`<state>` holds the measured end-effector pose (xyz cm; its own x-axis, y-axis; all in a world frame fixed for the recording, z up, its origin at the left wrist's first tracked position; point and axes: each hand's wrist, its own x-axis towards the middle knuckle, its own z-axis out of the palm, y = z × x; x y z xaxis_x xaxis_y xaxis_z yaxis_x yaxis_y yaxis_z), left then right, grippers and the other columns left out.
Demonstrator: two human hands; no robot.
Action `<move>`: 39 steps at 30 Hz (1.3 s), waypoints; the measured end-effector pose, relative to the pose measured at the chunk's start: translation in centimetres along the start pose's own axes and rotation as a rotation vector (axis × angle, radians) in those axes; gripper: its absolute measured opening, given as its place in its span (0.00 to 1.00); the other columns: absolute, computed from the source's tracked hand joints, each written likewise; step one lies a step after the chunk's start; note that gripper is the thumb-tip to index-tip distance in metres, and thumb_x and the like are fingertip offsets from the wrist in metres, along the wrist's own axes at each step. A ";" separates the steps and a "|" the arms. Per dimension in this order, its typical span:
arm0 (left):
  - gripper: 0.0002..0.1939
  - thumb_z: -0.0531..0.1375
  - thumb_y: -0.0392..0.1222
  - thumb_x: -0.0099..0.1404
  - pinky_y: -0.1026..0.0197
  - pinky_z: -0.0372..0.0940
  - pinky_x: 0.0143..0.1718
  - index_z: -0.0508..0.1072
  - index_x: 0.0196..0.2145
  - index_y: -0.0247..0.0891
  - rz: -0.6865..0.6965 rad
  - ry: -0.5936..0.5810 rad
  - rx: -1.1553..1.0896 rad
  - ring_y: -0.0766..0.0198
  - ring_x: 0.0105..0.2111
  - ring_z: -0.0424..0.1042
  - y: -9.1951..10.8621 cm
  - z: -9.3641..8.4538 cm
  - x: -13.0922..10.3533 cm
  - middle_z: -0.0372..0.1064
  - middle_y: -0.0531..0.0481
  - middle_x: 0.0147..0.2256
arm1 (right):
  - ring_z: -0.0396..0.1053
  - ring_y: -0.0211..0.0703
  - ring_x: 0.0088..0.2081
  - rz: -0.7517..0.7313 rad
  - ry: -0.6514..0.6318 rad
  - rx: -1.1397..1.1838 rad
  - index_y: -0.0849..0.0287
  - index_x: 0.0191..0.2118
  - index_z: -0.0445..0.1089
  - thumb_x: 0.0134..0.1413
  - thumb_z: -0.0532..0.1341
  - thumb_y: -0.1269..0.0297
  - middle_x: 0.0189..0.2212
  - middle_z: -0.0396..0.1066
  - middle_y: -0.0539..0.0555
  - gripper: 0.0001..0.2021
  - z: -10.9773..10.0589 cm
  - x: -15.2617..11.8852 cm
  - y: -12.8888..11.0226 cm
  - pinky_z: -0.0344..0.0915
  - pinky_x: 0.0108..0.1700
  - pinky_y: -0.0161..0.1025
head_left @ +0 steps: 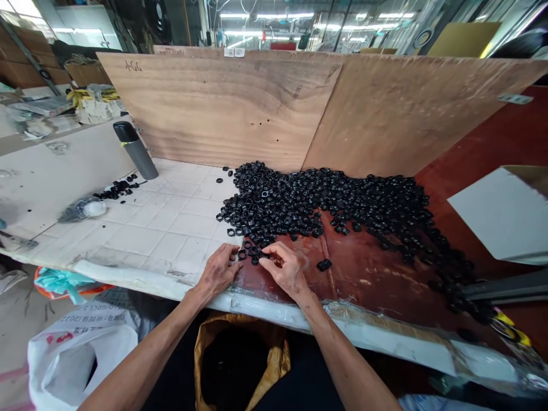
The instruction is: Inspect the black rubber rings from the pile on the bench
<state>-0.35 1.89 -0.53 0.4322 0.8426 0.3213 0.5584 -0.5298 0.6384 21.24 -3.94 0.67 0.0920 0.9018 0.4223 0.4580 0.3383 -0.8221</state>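
Note:
A large pile of small black plastic rings [291,197] spreads over the table at the back. Close to the front edge, a few loose black rings [253,250] lie between my two hands. My left hand [220,269] rests at the left of these, thumb and forefinger closed around what looks like one black ring. From the right, my right hand [286,269] reaches in with thumb and forefinger pinched at another ring, partly covered by the fingertips. Two joined or touching black pieces [324,265] lie apart on the red surface, right of my right hand.
An upright wooden board [231,108] closes off the back. At left stand a grey bottle [139,151] and a small heap of black pieces [120,187]. A white box [505,214] is at right. Below the table edge hangs an open yellow-brown sack [274,365], beside a white bag [81,342].

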 end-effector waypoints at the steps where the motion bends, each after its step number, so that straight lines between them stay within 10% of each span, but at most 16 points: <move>1: 0.19 0.66 0.32 0.61 0.59 0.71 0.37 0.71 0.50 0.40 -0.005 0.002 0.002 0.62 0.35 0.73 0.0 0.1 0.1 0.70 0.51 0.39 | 0.68 0.39 0.28 -0.009 -0.069 0.019 0.57 0.37 0.74 0.56 0.66 0.68 0.33 0.72 0.51 0.03 0.1 -0.1 -0.2 0.64 0.29 0.35; 5: 0.14 0.64 0.31 0.63 0.57 0.71 0.42 0.73 0.47 0.40 0.023 -0.013 -0.003 0.60 0.39 0.74 0.2 0.4 0.6 0.73 0.50 0.39 | 0.66 0.38 0.27 -0.060 -0.272 -0.019 0.57 0.36 0.75 0.54 0.66 0.71 0.31 0.72 0.50 0.03 0.5 -0.4 -0.2 0.62 0.29 0.35; 25: 0.15 0.61 0.32 0.64 0.59 0.73 0.40 0.73 0.48 0.40 0.114 -0.010 -0.160 0.61 0.40 0.76 1.7 0.7 0.9 0.73 0.47 0.43 | 0.73 0.45 0.44 0.049 -0.113 0.123 0.55 0.47 0.78 0.57 0.63 0.69 0.44 0.74 0.56 0.13 0.4 0.2 1.0 0.72 0.44 0.40; 32: 0.18 0.60 0.30 0.63 0.58 0.73 0.45 0.75 0.50 0.42 0.142 0.007 -0.303 0.60 0.46 0.75 1.2 0.8 1.0 0.72 0.46 0.46 | 0.73 0.41 0.33 0.200 -0.091 0.234 0.57 0.44 0.75 0.53 0.67 0.66 0.36 0.77 0.53 0.11 0.8 0.1 1.4 0.72 0.36 0.37; 39: 0.16 0.63 0.34 0.64 0.59 0.74 0.43 0.72 0.50 0.40 -0.046 -0.085 -0.410 0.64 0.37 0.78 1.5 0.6 0.6 0.76 0.49 0.44 | 0.75 0.45 0.42 0.086 -0.093 0.166 0.56 0.45 0.76 0.58 0.63 0.68 0.42 0.77 0.55 0.10 0.6 0.1 0.7 0.73 0.43 0.39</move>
<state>1.16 1.57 0.18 0.4802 0.8442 0.2383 0.2572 -0.3953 0.8818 21.02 -3.43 -0.05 0.0389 0.9476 0.3172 0.2996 0.2917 -0.9084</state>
